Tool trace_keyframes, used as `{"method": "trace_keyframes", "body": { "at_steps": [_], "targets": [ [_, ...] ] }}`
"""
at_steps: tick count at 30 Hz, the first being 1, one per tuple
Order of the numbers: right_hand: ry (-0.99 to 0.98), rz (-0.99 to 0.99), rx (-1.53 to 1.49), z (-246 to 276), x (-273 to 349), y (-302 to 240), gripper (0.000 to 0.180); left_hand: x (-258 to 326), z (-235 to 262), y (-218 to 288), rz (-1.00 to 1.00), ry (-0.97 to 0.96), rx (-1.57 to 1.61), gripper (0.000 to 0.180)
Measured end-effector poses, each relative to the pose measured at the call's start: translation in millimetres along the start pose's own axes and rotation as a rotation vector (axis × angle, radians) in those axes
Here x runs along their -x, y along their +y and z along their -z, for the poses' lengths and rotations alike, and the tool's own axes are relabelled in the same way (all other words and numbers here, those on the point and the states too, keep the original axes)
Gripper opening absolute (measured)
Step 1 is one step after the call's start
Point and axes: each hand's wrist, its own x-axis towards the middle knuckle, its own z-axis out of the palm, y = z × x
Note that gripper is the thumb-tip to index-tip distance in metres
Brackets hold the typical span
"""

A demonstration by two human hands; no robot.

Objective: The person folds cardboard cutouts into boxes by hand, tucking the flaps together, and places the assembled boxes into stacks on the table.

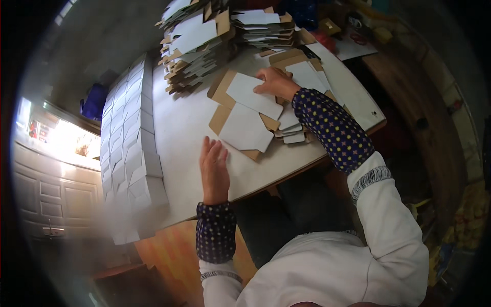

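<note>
My right hand (276, 83) has its fingers closed on the upper right edge of a flat, unfolded cardboard box (250, 93), white with brown flaps. Part of this box lies over a second flat box (241, 127) on the table. Beside the near edge of that second box my left hand (214, 169) is raised, its fingers stretched out and holding nothing. More flat boxes (305, 75) lie under and beyond my right wrist. Below the same wrist, a small pile of white-and-brown flaps (292, 132) shows, partly hidden by my sleeve.
Folded white boxes (134, 123) stand in rows along the table's left edge. Tall stacks of flat boxes (197, 38) and a lower stack (263, 28) occupy the far side. The white table (179, 128) ends in a corner at right. A blue object (93, 102) is beyond the left edge.
</note>
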Motion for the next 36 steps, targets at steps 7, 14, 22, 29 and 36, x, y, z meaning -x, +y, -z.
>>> {"method": "trace_keyframes", "body": {
  "at_steps": [7,14,22,29,36],
  "targets": [
    [-0.180,0.213,-0.274,17.4,4.9,-9.9,0.060,-29.9,-22.2,4.9,0.123,0.045,0.428,0.056],
    [0.180,0.295,-0.347,-68.7,27.3,-76.4,0.092,-60.3,0.3,47.6,-0.334,0.023,0.077,0.054],
    [0.266,0.463,-0.545,-134.6,32.2,-77.0,0.097,-86.5,40.6,35.1,-0.313,-0.062,0.092,0.055],
    [0.066,0.558,-0.814,-105.0,38.5,-86.9,0.086,-87.5,38.8,26.0,-0.331,-0.108,0.051,0.054],
    [0.025,0.602,-1.010,-108.7,36.4,-87.7,0.056,-88.6,43.9,26.6,-0.463,-0.137,-0.050,0.051]
  ]
}}
